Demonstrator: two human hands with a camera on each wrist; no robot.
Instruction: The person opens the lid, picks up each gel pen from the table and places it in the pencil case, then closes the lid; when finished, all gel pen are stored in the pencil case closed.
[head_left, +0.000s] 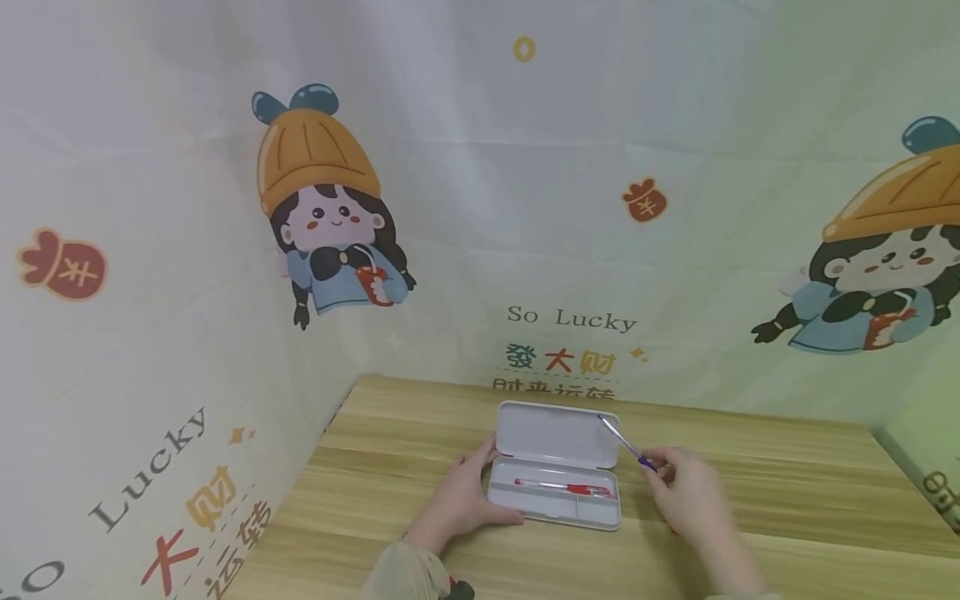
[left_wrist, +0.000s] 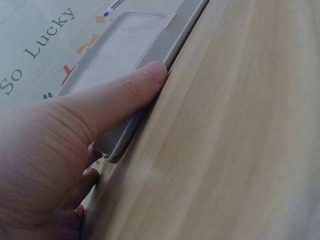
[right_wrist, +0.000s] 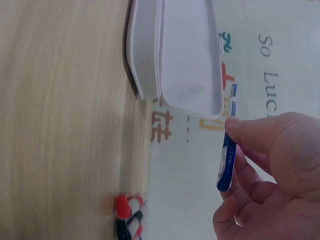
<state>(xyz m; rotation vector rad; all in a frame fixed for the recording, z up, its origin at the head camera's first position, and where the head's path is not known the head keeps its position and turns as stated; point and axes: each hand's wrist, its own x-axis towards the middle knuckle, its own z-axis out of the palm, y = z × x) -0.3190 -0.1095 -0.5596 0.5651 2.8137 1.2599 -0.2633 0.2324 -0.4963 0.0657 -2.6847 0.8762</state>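
Note:
An open white pencil case [head_left: 543,518] lies on the wooden table, its lid [head_left: 558,435] tilted back behind it. Inside the tray is a red pen [head_left: 570,488], lying lengthwise. My left hand [head_left: 459,500] grips the case's left end; the thumb [left_wrist: 135,87] lies along the front rim, while the other fingers are partly hidden behind the end. To the right of the case, my right hand [head_left: 686,492] pinches a blue pen [right_wrist: 228,157] between thumb and fingers. That pen is raised, its thin end pointing up and left, overlapping the lid's right corner in the head view.
Small red and black objects [right_wrist: 129,215] lie on the table [head_left: 810,492] to the right, mostly hidden by my right hand in the head view. A printed cloth [head_left: 450,250] hangs behind the table's back edge and along its left side.

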